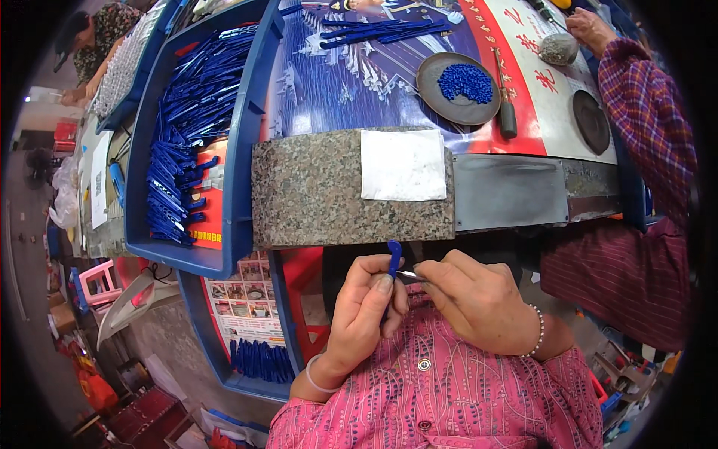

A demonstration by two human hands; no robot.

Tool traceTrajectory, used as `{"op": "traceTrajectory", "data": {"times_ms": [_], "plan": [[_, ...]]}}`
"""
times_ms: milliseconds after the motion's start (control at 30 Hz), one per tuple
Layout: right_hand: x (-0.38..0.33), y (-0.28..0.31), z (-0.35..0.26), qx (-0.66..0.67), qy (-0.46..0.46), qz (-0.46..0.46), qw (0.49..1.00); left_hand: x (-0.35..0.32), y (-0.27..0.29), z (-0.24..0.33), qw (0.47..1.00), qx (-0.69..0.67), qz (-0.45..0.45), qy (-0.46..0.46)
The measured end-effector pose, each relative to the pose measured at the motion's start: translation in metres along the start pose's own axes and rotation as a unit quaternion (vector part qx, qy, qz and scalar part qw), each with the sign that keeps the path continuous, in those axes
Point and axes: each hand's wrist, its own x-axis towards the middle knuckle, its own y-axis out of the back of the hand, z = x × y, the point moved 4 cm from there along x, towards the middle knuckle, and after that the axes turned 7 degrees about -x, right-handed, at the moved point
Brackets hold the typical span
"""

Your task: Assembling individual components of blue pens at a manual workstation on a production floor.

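My left hand [368, 303] is closed around a slim blue plastic piece [394, 254], its curved end standing up above my fingers. Close on its right, my right hand [479, 303] pinches a thin silver metal piece [408, 275], whose tip meets the blue piece or lies right beside it. My fingers hide most of the metal piece, so its kind is unclear. Both hands are in front of the near edge of a speckled stone slab [314, 187]. On the slab lies a folded white cloth or paper [404, 165].
A blue tray [243, 150] full of long blue pieces stands left; a lower tray [196, 314] holds more. Beyond the slab are a dish [430, 78] of small blue parts, a screwdriver [508, 112] and a metal plate [511, 192]. Another person's hand [591, 31] works at far right.
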Motion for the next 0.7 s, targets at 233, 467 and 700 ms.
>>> {"op": "traceTrajectory", "data": {"times_ms": [233,467,700], "plan": [[0.0008,-0.0018,0.0011,-0.006,-0.014,-0.015,1.000,0.0012,-0.0017,-0.0005,0.999,-0.029,-0.001,0.016],[0.0001,0.0001,0.0022,-0.017,-0.016,-0.008,1.000,0.0051,-0.0021,-0.0042,0.975,-0.184,-0.018,0.127],[-0.0011,0.0002,0.0054,-0.010,-0.022,-0.004,1.000,0.0084,-0.0019,-0.0077,0.939,-0.286,-0.040,0.187]]}}
